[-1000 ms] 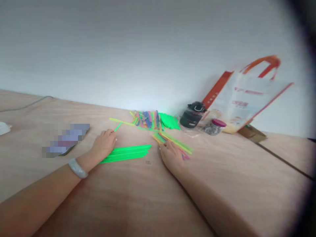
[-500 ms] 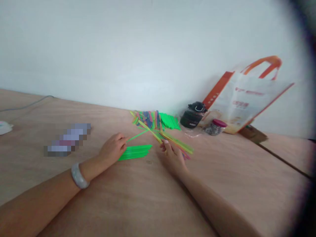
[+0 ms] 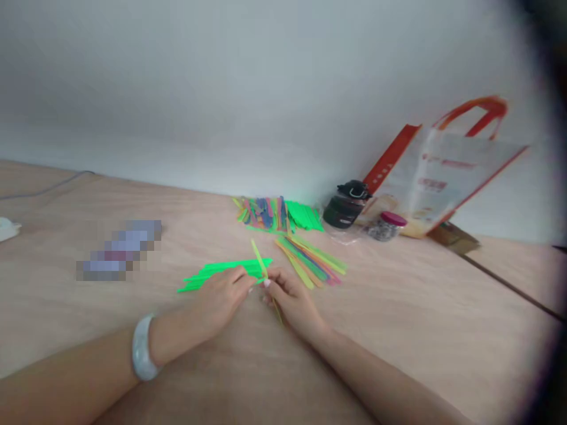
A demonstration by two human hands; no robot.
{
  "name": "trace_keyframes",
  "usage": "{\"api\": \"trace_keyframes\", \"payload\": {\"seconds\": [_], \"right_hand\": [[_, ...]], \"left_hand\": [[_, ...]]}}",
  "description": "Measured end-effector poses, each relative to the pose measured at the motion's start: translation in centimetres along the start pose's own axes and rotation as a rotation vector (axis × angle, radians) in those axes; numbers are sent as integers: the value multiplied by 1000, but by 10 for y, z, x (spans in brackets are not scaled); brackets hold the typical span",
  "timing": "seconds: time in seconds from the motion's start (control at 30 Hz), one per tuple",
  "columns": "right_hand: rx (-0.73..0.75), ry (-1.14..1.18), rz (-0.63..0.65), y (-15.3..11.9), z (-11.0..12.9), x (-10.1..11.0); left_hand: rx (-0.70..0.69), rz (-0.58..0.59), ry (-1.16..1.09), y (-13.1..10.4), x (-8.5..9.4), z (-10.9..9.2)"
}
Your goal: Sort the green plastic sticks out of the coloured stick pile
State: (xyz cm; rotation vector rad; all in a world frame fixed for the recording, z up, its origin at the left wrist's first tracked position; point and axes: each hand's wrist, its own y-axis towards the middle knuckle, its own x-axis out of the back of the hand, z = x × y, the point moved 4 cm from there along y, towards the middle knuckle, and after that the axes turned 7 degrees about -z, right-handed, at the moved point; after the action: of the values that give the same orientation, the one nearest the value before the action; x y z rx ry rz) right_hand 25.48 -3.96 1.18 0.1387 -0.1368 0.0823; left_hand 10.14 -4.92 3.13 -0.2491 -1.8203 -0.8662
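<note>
A Fine Pinch at the Wooden Table [image 3: 398, 319]

A red-handled bag [image 3: 443, 192] stands at back right. In front, the left hand [image 3: 228, 295] and right hand [image 3: 292, 298] are together, fingertips close. Behind the left lies a row of green sticks [image 3: 212, 273]; just beyond the right, a fan of coloured strips [image 3: 310, 262]. A mixed heap [image 3: 263, 213] sits farther back, its green end near a bottle [image 3: 343, 209] and a jar [image 3: 387, 226]. Smallest are a yellow strip [image 3: 258, 255], tilted and pinched between right thumb and finger, and a green stick [image 3: 260, 281] gripped in the left fingertips.

The strip could twist or slip if the right pinch loosens; the stick could crease under too hard a squeeze; a dropped left wrist could scatter the row.

Fingers cover most of the stick, so whether it touches the strip cannot be told. Pixels mask an oblong [image 3: 119, 248]; a white object [image 3: 6, 229] is cut off at left.
</note>
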Motion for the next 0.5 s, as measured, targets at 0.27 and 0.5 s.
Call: {"api": "trace_keyframes", "payload": {"seconds": [0.27, 0.5], "right_hand": [[-63, 8, 21, -4, -1, -7], [5, -131, -210, 16, 5, 32]], "left_hand": [[-29, -17, 53, -3, -8, -6], [84, 19, -14, 1, 0, 3]]}}
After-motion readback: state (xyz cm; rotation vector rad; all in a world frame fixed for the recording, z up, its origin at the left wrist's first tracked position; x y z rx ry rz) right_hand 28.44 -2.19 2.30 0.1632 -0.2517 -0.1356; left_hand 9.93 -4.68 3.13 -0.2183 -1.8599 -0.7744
